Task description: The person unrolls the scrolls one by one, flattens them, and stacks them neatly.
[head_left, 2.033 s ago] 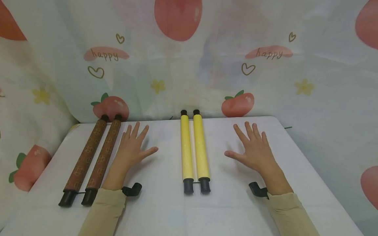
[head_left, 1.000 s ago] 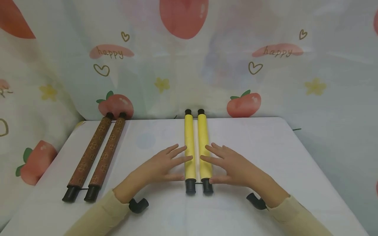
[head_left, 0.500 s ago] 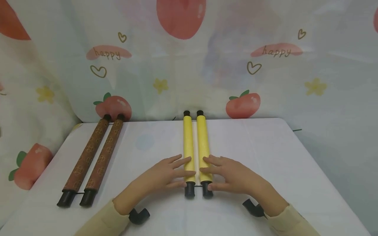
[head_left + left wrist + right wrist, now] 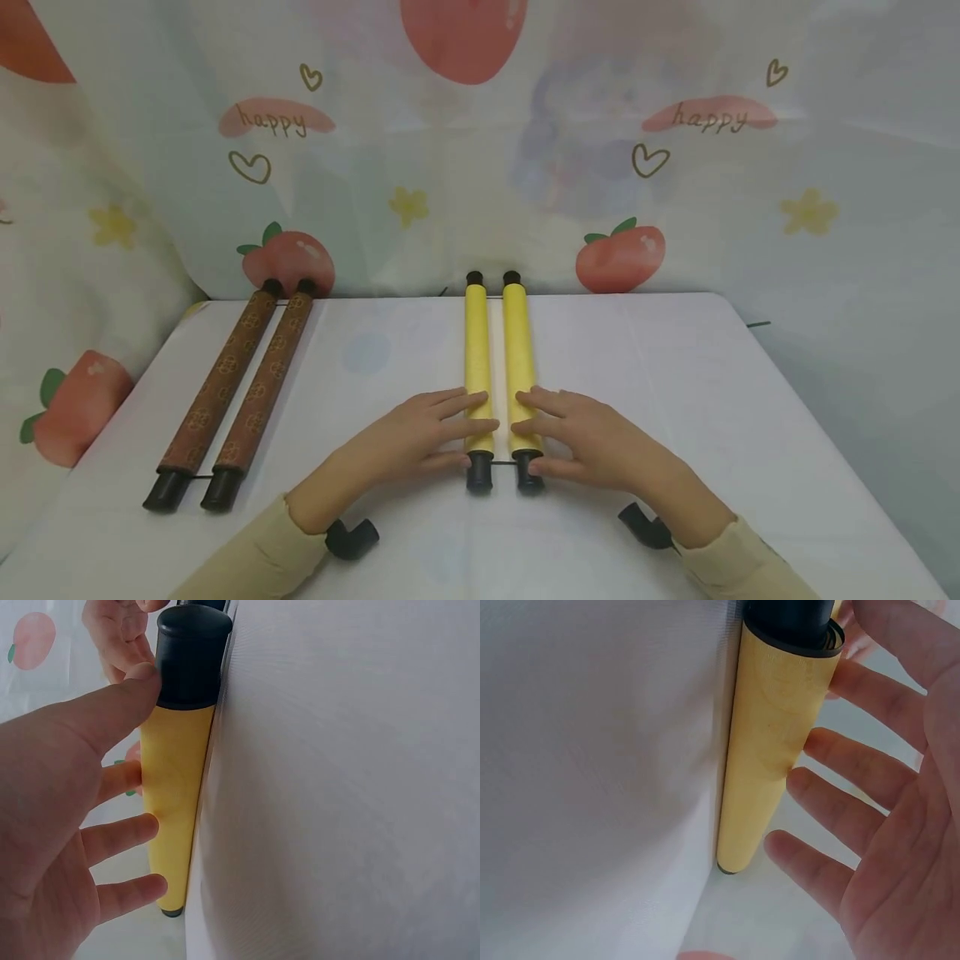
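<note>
A yellow scroll with black end knobs lies in the middle of the white table, wound on two parallel rollers. My left hand [image 4: 412, 435] is spread at its left roller [image 4: 476, 350], fingers reaching over the near part. In the left wrist view the thumb is right at the black knob [image 4: 193, 656], and the other fingers are extended along the yellow roller [image 4: 174, 772]. On the opposite side, my right hand [image 4: 596, 437] has its fingers spread over the right roller [image 4: 517, 346]. The right wrist view shows those fingertips close beside the yellow roller [image 4: 769, 727], not wrapped round it.
To the left lies a brown patterned scroll [image 4: 217, 387], also on two rollers with black knobs. A printed cloth [image 4: 465, 167] hangs behind the table [image 4: 637, 350]. Black curved pieces [image 4: 351, 540] stick out at both wrists.
Both hands have come in from the sides to the yellow scroll, then shifted slightly toward its near end. Both scrolls stay where they were; the head view shifts a little.
</note>
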`<state>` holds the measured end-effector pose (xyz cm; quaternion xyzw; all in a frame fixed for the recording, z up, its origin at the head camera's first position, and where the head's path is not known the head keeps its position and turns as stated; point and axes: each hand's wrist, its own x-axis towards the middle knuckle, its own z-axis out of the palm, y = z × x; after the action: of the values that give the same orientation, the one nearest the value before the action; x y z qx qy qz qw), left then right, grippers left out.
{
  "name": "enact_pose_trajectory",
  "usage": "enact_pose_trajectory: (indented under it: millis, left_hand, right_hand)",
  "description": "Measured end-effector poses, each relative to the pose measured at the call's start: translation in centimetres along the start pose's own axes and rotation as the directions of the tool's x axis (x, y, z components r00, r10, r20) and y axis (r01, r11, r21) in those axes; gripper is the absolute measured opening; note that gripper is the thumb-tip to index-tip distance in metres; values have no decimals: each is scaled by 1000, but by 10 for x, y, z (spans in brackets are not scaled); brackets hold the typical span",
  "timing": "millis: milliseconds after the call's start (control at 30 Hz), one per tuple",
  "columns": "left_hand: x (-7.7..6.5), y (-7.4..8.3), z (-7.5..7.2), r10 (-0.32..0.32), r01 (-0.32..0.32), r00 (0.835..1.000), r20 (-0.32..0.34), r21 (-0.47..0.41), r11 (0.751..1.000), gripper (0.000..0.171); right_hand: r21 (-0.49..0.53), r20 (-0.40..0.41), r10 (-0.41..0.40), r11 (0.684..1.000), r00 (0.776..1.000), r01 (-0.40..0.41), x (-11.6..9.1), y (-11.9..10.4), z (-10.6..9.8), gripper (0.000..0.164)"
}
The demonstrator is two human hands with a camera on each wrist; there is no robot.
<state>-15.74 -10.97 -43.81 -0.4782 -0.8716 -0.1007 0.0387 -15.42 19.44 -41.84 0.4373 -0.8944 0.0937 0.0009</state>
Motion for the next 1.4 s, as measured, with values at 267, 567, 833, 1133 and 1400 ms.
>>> enact_pose_trajectory:
  millis: [267,567,833,1133,1400]
  left_hand:
    - [1,-1,-3,-18,18,1000,-22,13,1000,33]
    - [4,-2,-1,-24,24,1000,-19,6,1000,29]
    - [3,-1,0,-49,53,998,-45,88,995,27]
    - [1,-4,-2,-42,45,998,-51,59,997,25]
    - [0,-5,-6,-69,70,997,-20,112,991,32]
  right_hand:
    - [-20,-17,-29,999,999,29,3,4,2,49]
    - [-28,-83,-69,997,994,67,1,5,7,52]
    - [-56,-78,-68,996,995,64,2,5,6,46]
    - [-62,-90,-60,997,994,55,3,6,8,36]
    - [-63,-113,-37,998,993,30,4,8,9,36]
